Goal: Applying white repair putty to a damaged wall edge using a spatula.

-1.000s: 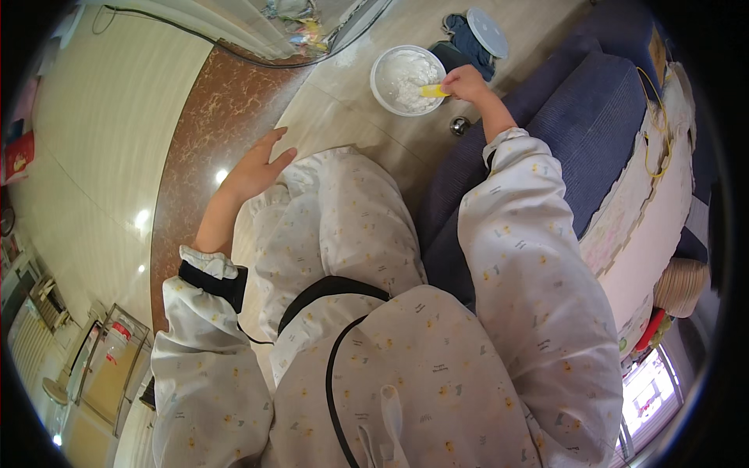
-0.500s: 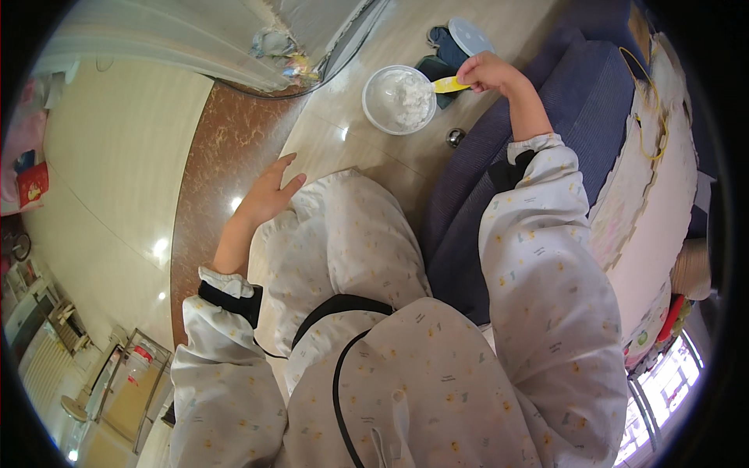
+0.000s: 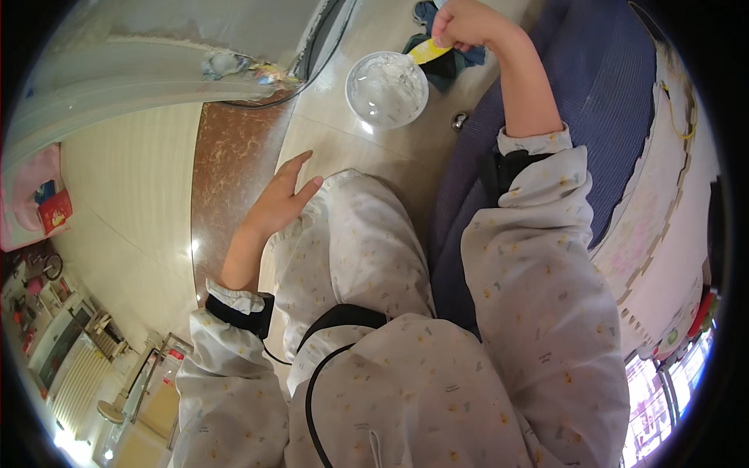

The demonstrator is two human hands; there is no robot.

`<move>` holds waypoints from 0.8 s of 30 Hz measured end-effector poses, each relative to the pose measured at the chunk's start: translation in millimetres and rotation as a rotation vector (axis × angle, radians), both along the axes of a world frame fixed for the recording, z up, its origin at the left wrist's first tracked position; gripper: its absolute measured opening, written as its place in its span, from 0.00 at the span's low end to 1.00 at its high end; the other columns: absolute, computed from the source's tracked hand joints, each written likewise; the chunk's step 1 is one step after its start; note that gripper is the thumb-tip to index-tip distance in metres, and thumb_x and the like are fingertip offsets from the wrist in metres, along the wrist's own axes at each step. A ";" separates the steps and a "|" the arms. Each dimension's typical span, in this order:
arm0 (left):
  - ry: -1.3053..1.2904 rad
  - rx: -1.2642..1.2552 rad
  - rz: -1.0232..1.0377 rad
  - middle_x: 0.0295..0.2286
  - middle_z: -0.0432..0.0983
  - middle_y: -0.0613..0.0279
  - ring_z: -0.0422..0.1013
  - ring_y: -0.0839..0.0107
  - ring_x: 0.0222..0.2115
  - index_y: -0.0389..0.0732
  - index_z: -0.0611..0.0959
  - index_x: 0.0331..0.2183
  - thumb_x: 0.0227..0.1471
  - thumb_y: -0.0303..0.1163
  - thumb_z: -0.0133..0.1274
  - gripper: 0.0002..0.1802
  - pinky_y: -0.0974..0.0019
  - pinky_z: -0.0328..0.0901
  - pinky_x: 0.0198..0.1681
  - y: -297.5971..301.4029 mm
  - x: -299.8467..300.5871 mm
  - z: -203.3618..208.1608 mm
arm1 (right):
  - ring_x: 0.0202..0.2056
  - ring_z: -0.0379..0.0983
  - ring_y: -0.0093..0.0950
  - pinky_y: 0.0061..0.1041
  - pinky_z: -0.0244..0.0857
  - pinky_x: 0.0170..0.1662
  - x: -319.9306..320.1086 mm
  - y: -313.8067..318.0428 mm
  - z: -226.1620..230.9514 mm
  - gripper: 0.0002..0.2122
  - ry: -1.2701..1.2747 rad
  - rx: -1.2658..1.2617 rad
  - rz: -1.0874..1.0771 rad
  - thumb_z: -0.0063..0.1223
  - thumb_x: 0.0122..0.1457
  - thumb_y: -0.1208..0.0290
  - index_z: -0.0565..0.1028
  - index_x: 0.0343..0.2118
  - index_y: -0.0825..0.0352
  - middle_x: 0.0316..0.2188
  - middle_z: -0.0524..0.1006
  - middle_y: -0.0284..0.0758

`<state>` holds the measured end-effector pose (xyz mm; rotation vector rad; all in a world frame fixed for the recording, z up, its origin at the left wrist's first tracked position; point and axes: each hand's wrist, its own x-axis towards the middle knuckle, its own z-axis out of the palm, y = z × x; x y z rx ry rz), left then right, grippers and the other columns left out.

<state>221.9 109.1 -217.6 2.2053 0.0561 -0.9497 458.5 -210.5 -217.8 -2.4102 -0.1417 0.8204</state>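
Note:
My right hand (image 3: 473, 25) is closed around a yellow spatula (image 3: 429, 51), beyond my knees on the right. The spatula's whitish tip meets the right rim of a round white tub (image 3: 351, 105) on the tiled floor. Inside the tub lies a white, shiny, uneven mass (image 3: 388, 87); whether it is paste or wet powder I cannot tell. My left hand (image 3: 282, 199) hovers by my left knee, fingers stretched out, with nothing in it.
A dark cloth (image 3: 443, 72) lies under my right hand, beside the tub. A small shiny metal ball-shaped thing (image 3: 459, 121) rests by the dark blue couch (image 3: 577, 86). At the upper left hangs a pale translucent sheet (image 3: 156, 54), with a black cable (image 3: 318, 74) along its edge.
The view has shifted, and the pale lid behind the cloth has left it. My right hand still grips the spatula. The white mass looks shinier and less heaped. My left hand stays open.

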 end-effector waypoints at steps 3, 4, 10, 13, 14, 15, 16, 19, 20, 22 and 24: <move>-0.059 0.022 -0.049 0.56 0.59 0.44 0.59 0.51 0.56 0.39 0.62 0.58 0.57 0.44 0.47 0.32 0.56 0.56 0.57 -14.2 12.0 0.5 | 0.18 0.72 0.29 0.29 0.64 0.23 3.1 3.3 4.8 0.03 -0.028 -0.102 0.045 0.60 0.37 0.74 0.81 0.19 0.63 0.15 0.76 0.36; -0.106 0.005 -0.057 0.55 0.59 0.43 0.58 0.50 0.56 0.37 0.61 0.58 0.57 0.43 0.47 0.32 0.57 0.54 0.58 -20.0 15.9 1.4 | 0.18 0.72 0.29 0.29 0.64 0.23 1.4 7.8 14.5 0.04 -0.013 -0.151 0.059 0.60 0.37 0.75 0.81 0.19 0.63 0.15 0.76 0.36; -0.217 -0.029 -0.060 0.54 0.61 0.43 0.59 0.51 0.56 0.36 0.62 0.57 0.56 0.38 0.50 0.31 0.58 0.54 0.58 -44.5 33.7 1.5 | 0.21 0.75 0.33 0.30 0.66 0.25 4.8 0.7 -5.8 0.04 -0.129 -0.214 0.193 0.60 0.38 0.73 0.81 0.21 0.63 0.18 0.78 0.41; -0.279 -0.030 -0.073 0.54 0.61 0.44 0.59 0.52 0.55 0.37 0.63 0.57 0.55 0.36 0.51 0.31 0.58 0.54 0.58 -43.9 37.7 -0.1 | 0.21 0.74 0.29 0.26 0.66 0.25 4.4 11.1 -14.3 0.05 -0.097 -0.171 0.215 0.61 0.38 0.75 0.81 0.22 0.66 0.19 0.77 0.39; -0.323 -0.042 -0.091 0.54 0.61 0.44 0.59 0.52 0.55 0.37 0.63 0.57 0.55 0.36 0.51 0.31 0.58 0.54 0.59 -43.1 39.3 1.1 | 0.19 0.71 0.22 0.20 0.65 0.23 2.0 16.8 -9.4 0.05 0.061 -0.096 0.144 0.61 0.38 0.78 0.80 0.22 0.69 0.16 0.75 0.35; -0.337 -0.033 -0.100 0.54 0.61 0.44 0.59 0.52 0.55 0.37 0.63 0.57 0.55 0.36 0.51 0.31 0.58 0.54 0.59 -44.2 42.8 5.0 | 0.19 0.71 0.22 0.20 0.65 0.23 -0.9 19.7 -8.2 0.05 0.046 -0.087 0.136 0.61 0.38 0.78 0.80 0.22 0.69 0.16 0.75 0.35; -0.350 -0.030 -0.098 0.54 0.62 0.44 0.59 0.52 0.56 0.36 0.63 0.56 0.55 0.36 0.51 0.30 0.58 0.53 0.59 -46.5 45.3 9.8 | 0.20 0.73 0.25 0.22 0.66 0.24 -5.9 21.8 -12.4 0.06 -0.005 -0.108 0.143 0.61 0.36 0.79 0.80 0.22 0.68 0.16 0.76 0.38; -0.399 -0.016 -0.118 0.54 0.62 0.44 0.59 0.52 0.56 0.36 0.64 0.56 0.55 0.35 0.51 0.30 0.58 0.53 0.59 -49.5 55.2 24.8 | 0.23 0.76 0.33 0.28 0.69 0.27 -13.1 19.9 -44.4 0.07 -0.150 -0.145 0.130 0.62 0.34 0.78 0.80 0.22 0.68 0.18 0.77 0.42; -0.419 -0.014 -0.123 0.53 0.63 0.44 0.59 0.51 0.55 0.35 0.65 0.55 0.54 0.34 0.51 0.29 0.58 0.54 0.59 -51.0 57.7 30.7 | 0.25 0.76 0.37 0.31 0.70 0.29 -13.9 18.3 -54.3 0.08 -0.232 -0.168 0.124 0.62 0.34 0.78 0.80 0.22 0.68 0.20 0.78 0.43; -0.449 0.002 -0.131 0.52 0.64 0.44 0.60 0.51 0.55 0.35 0.65 0.55 0.54 0.33 0.51 0.28 0.58 0.54 0.58 -47.8 63.2 43.1 | 0.27 0.77 0.40 0.32 0.71 0.32 -14.4 21.9 -55.3 0.07 -0.236 -0.156 0.099 0.63 0.34 0.78 0.79 0.22 0.68 0.22 0.78 0.44; -0.525 0.070 -0.173 0.49 0.68 0.44 0.63 0.49 0.52 0.35 0.68 0.53 0.52 0.29 0.52 0.26 0.57 0.57 0.56 -42.4 69.7 57.2 | 0.31 0.77 0.41 0.34 0.71 0.36 -18.5 27.9 -48.5 0.06 -0.229 -0.144 0.032 0.63 0.36 0.77 0.79 0.21 0.67 0.25 0.78 0.45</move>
